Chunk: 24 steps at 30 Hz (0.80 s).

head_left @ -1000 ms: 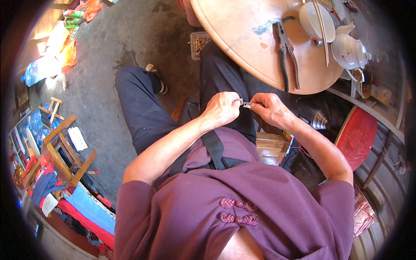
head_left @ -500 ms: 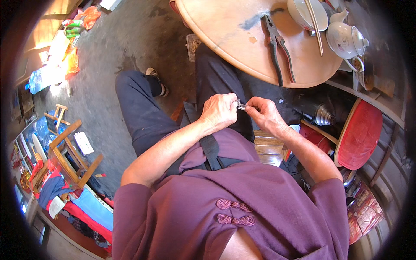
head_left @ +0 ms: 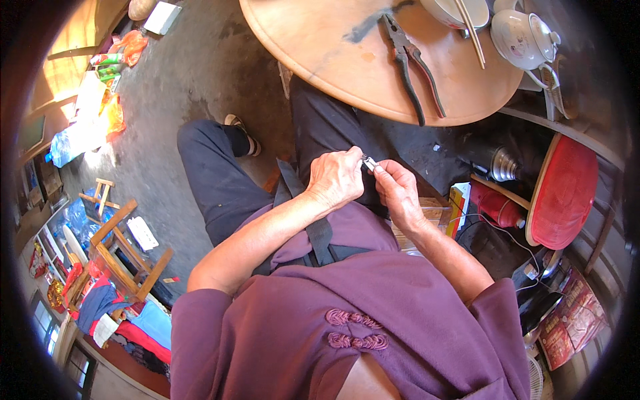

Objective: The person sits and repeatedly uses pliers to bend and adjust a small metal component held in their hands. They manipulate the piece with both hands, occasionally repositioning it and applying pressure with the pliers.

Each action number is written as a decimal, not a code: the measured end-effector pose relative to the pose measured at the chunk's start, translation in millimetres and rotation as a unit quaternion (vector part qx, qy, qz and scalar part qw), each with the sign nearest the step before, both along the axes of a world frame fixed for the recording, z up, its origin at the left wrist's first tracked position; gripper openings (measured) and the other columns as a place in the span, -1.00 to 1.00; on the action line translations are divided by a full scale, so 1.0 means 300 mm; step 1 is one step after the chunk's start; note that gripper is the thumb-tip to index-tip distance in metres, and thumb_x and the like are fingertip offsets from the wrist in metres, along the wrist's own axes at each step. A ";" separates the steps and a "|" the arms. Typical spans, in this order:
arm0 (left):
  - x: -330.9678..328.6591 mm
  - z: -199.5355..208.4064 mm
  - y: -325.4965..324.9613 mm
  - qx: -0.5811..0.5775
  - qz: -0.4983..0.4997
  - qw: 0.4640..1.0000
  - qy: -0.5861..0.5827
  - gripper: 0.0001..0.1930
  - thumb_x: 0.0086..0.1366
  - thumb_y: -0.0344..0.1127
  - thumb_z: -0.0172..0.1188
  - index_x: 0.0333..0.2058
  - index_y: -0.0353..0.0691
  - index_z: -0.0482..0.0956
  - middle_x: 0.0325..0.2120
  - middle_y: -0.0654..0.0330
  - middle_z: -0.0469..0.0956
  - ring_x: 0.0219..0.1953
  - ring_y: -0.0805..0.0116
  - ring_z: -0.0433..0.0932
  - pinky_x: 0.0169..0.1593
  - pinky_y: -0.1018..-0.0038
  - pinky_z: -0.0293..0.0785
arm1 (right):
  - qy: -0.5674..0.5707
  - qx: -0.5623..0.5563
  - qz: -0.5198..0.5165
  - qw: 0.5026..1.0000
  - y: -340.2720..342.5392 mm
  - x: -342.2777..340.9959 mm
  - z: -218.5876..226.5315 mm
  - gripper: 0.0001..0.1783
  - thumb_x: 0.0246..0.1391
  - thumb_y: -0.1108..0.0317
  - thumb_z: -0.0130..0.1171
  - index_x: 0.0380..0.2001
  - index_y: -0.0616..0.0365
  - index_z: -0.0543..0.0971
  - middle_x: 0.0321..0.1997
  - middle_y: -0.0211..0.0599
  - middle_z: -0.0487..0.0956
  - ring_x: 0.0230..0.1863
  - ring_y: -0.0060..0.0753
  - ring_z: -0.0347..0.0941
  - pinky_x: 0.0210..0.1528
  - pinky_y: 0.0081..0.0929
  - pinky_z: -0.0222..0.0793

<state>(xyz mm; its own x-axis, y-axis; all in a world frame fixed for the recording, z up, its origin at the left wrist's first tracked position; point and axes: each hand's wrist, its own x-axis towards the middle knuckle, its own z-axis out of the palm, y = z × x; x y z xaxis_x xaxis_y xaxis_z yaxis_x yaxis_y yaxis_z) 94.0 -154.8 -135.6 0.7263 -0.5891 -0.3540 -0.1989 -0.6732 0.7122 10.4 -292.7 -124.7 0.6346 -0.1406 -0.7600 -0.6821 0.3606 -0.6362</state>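
Above my lap, my two hands meet around a small shiny metal piece (head_left: pixel 369 163), whose exact kind is too small to make out. My right hand (head_left: pixel 395 189) pinches it between thumb and fingers. My left hand (head_left: pixel 335 175) is closed with curled fingers right against its other end; whatever lies inside those fingers is hidden. A wide black strap (head_left: pixel 319 235) hangs loose across my lap, passing under my left forearm. Beyond the hands, pliers (head_left: pixel 403 61) with dark red and black handles lie on a round wooden table (head_left: pixel 320 63).
A white bowl with chopsticks (head_left: pixel 472 33) and a white teapot (head_left: pixel 523 40) stand on the table's right side. At right is a red-cushioned stool (head_left: pixel 565 190), with a red bottle-like thing (head_left: pixel 499 205) near it. Wooden frames (head_left: pixel 123 250) and cloths lie at left.
The view has shifted, so the table sits further up and left. My right hand has turned more upright around the metal piece, its forearm drawn closer in. My left hand stays nearly put.
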 end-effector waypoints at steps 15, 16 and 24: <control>0.008 0.024 -0.006 0.012 -0.001 0.998 0.062 -0.86 0.22 -0.29 0.03 -0.41 -0.22 0.47 -0.61 -0.01 0.53 -0.43 -0.07 0.56 -0.32 0.13 0.45 | 0.054 0.140 -0.022 0.988 0.035 0.030 0.013 -0.76 0.25 0.32 -0.15 -0.35 0.21 0.46 -0.63 -0.30 0.50 -0.78 -0.64 0.19 -0.77 -0.65 -0.01; 0.009 0.026 -0.003 0.014 -0.003 0.999 0.052 -0.85 0.23 -0.29 0.03 -0.41 -0.22 0.47 -0.63 0.00 0.53 -0.44 -0.06 0.56 -0.32 0.14 0.45 | 0.056 0.153 -0.012 0.987 0.029 0.034 0.010 -0.76 0.25 0.32 -0.16 -0.35 0.22 0.46 -0.62 -0.28 0.51 -0.78 -0.62 0.22 -0.78 -0.66 0.01; 0.019 0.005 0.014 -0.016 0.002 0.998 0.061 -0.85 0.23 -0.30 0.01 -0.41 -0.23 0.49 -0.65 -0.04 0.51 -0.48 -0.06 0.56 -0.36 0.13 0.44 | 0.076 0.203 0.012 0.976 0.018 0.066 0.010 -0.71 0.29 0.32 -0.22 -0.33 0.28 0.45 -0.57 -0.20 0.54 -0.76 -0.48 0.40 -0.80 -0.66 0.21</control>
